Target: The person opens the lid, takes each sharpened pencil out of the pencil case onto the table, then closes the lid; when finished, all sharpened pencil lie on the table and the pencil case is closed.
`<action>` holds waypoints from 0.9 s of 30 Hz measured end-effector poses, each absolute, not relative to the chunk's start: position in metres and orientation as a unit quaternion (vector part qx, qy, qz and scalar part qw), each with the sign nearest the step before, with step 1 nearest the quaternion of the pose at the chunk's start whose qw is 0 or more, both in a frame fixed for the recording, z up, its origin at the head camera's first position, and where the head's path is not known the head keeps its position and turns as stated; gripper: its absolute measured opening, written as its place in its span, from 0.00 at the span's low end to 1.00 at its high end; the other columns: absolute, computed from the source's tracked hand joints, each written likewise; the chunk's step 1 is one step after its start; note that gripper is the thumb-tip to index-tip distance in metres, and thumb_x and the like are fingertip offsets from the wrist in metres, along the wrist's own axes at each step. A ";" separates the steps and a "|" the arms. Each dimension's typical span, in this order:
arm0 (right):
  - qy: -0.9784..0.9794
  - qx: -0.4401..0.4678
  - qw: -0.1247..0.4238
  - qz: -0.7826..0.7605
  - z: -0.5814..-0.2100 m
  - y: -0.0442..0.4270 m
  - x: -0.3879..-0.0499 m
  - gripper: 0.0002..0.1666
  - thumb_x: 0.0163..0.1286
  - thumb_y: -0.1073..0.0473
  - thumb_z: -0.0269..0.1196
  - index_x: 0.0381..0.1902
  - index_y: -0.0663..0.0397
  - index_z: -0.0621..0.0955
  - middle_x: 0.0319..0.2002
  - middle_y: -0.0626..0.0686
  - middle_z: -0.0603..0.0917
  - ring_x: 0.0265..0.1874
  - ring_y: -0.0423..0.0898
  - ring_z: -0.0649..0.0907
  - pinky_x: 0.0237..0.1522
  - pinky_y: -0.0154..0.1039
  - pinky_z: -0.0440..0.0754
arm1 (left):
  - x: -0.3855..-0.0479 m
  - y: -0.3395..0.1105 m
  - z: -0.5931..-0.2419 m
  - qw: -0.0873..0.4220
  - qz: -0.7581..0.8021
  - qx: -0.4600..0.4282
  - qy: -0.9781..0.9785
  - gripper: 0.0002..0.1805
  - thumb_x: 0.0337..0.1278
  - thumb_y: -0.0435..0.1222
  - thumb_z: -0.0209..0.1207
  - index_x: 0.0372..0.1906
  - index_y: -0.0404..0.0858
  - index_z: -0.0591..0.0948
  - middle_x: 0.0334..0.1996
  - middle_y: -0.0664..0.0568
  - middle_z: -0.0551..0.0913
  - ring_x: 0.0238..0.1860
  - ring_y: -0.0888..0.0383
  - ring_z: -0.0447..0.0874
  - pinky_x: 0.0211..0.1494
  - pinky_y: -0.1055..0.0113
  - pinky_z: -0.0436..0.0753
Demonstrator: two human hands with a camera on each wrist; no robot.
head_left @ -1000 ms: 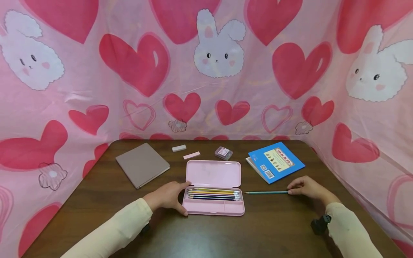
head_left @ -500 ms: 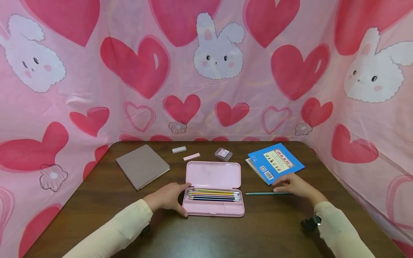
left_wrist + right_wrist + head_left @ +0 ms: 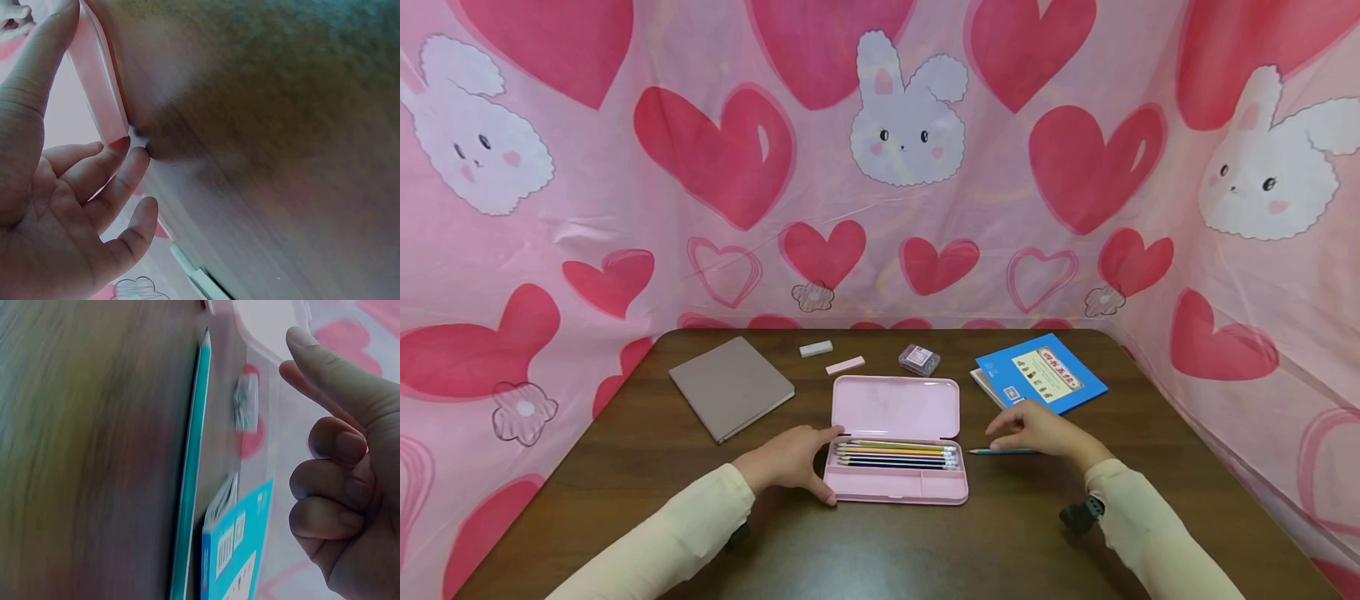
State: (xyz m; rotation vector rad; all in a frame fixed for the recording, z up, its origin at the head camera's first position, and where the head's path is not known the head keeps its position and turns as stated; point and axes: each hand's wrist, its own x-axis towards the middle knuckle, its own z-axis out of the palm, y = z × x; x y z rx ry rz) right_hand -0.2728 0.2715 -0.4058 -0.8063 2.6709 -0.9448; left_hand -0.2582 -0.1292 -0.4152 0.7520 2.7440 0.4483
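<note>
A pink pencil case [image 3: 895, 407] lies with its lid raised in the middle of the table. Several pencils [image 3: 895, 454] rest in its back compartment. My left hand [image 3: 786, 458] spans the case's left end, thumb at the front corner and fingers at the back, holding it between them; the left wrist view shows the thumb [image 3: 37, 62] along its side. To the right of the case, a teal pencil [image 3: 194, 450] lies on the table, tip toward the case. My right hand [image 3: 1045, 429] hovers over it holding nothing, thumb and index finger extended, other fingers curled.
A taupe notebook [image 3: 732, 387] lies at the left. Behind the case are a white block [image 3: 816, 348], a pink block [image 3: 846, 365] and a small clear box [image 3: 919, 360]. The blue book [image 3: 1060, 375] lies at back right, partly behind my right hand. A patterned cloth [image 3: 910, 250] surrounds the table.
My right hand has let go of the teal pencil's far end and moved left above it toward the pencil case. The left hand stays at the case.
</note>
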 end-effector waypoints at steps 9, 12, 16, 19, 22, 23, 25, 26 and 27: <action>0.889 -0.314 0.118 -0.312 -0.413 0.238 -0.281 0.15 0.54 0.51 0.69 0.39 0.52 0.85 0.16 0.42 0.70 0.16 0.34 0.66 0.20 0.29 0.66 | -0.258 -0.130 -0.416 0.128 0.152 0.262 0.944 0.55 0.24 0.58 0.73 0.66 0.39 0.67 0.56 0.42 0.76 0.57 0.45 0.73 0.59 0.48 0.71; 0.887 -0.327 0.127 -0.300 -0.417 0.228 -0.283 0.15 0.54 0.52 0.69 0.39 0.49 0.86 0.16 0.41 0.72 0.17 0.34 0.66 0.21 0.28 0.66 | -0.258 -0.131 -0.416 0.125 0.151 0.266 0.944 0.55 0.24 0.58 0.73 0.65 0.39 0.67 0.55 0.42 0.77 0.56 0.45 0.74 0.58 0.49 0.72; 0.891 -0.323 0.145 -0.284 -0.418 0.218 -0.282 0.13 0.54 0.51 0.70 0.38 0.48 0.86 0.19 0.41 0.75 0.20 0.35 0.69 0.24 0.28 0.68 | -0.259 -0.131 -0.417 0.119 0.150 0.272 0.943 0.55 0.23 0.58 0.73 0.65 0.39 0.68 0.54 0.42 0.78 0.54 0.46 0.74 0.57 0.50 0.72; 0.895 -0.321 0.149 -0.271 -0.418 0.213 -0.280 0.11 0.54 0.53 0.70 0.36 0.48 0.86 0.17 0.42 0.74 0.19 0.35 0.70 0.23 0.28 0.68 | -0.260 -0.130 -0.417 0.118 0.150 0.273 0.943 0.55 0.23 0.59 0.73 0.65 0.39 0.68 0.53 0.42 0.78 0.54 0.46 0.74 0.57 0.50 0.72; 0.899 -0.324 0.143 -0.256 -0.417 0.210 -0.279 0.10 0.54 0.54 0.69 0.34 0.48 0.86 0.16 0.41 0.73 0.18 0.34 0.70 0.22 0.28 0.67 | -0.260 -0.130 -0.417 0.118 0.149 0.273 0.943 0.55 0.23 0.59 0.73 0.65 0.40 0.68 0.54 0.42 0.78 0.54 0.46 0.74 0.57 0.49 0.72; 0.900 -0.325 0.141 -0.254 -0.417 0.209 -0.278 0.09 0.54 0.54 0.69 0.34 0.49 0.86 0.16 0.41 0.74 0.18 0.34 0.70 0.22 0.28 0.67 | -0.260 -0.130 -0.418 0.118 0.148 0.274 0.943 0.56 0.23 0.59 0.73 0.65 0.40 0.68 0.54 0.42 0.78 0.54 0.46 0.74 0.57 0.49 0.72; 0.902 -0.324 0.140 -0.250 -0.418 0.207 -0.278 0.08 0.54 0.55 0.70 0.32 0.49 0.86 0.16 0.41 0.74 0.18 0.34 0.70 0.22 0.28 0.67 | -0.260 -0.131 -0.418 0.117 0.147 0.274 0.943 0.56 0.22 0.59 0.73 0.65 0.40 0.68 0.54 0.43 0.78 0.54 0.46 0.74 0.57 0.50 0.72; 0.903 -0.323 0.140 -0.248 -0.418 0.206 -0.278 0.07 0.54 0.55 0.70 0.32 0.48 0.86 0.17 0.40 0.74 0.18 0.34 0.70 0.22 0.28 0.68 | -0.260 -0.131 -0.418 0.117 0.147 0.275 0.943 0.56 0.23 0.59 0.73 0.65 0.40 0.68 0.54 0.43 0.78 0.54 0.46 0.74 0.57 0.50 0.72; 0.903 -0.323 0.140 -0.246 -0.418 0.206 -0.278 0.07 0.54 0.55 0.70 0.31 0.48 0.86 0.17 0.40 0.74 0.18 0.34 0.71 0.22 0.28 0.68 | -0.260 -0.131 -0.418 0.116 0.147 0.275 0.943 0.56 0.22 0.59 0.73 0.65 0.39 0.68 0.54 0.43 0.78 0.54 0.46 0.74 0.57 0.50 0.73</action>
